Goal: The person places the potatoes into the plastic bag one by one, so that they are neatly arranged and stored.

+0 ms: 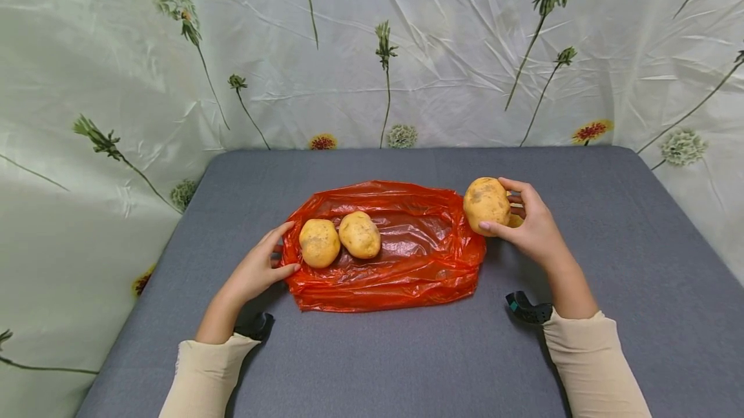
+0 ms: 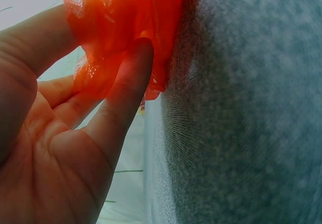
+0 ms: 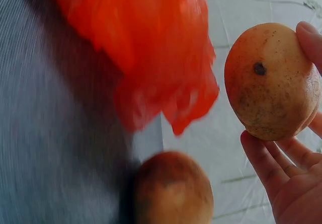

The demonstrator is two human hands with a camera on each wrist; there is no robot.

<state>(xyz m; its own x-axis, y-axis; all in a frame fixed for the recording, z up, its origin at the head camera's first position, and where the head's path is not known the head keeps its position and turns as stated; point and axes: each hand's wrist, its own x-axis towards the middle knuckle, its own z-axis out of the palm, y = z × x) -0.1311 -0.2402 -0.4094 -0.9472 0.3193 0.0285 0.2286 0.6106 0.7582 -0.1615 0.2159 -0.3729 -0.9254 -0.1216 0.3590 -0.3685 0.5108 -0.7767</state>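
A red plastic bag (image 1: 401, 289) lies spread open on the table, with two potatoes (image 1: 320, 243) side by side in its left part. My left hand (image 1: 256, 269) holds the bag's left rim, the thumb lapping over the edge. In the left wrist view, fingertips (image 2: 137, 58) press into the crumpled plastic. At the bag's right end, my right hand (image 1: 537, 230) grips a third potato (image 1: 485, 205) between thumb and fingers, raised beside the rim. The right wrist view shows a dark spot on this potato (image 3: 271, 83). Another potato (image 3: 173, 191) sits below it, mostly hidden by my hand in the head view.
The grey cloth-covered table (image 1: 395, 366) extends around the bag. Behind it and along the left hangs a pale curtain (image 1: 325, 95) with a flower print. A black wrist strap (image 1: 527, 308) is at my right wrist, below a beige sleeve.
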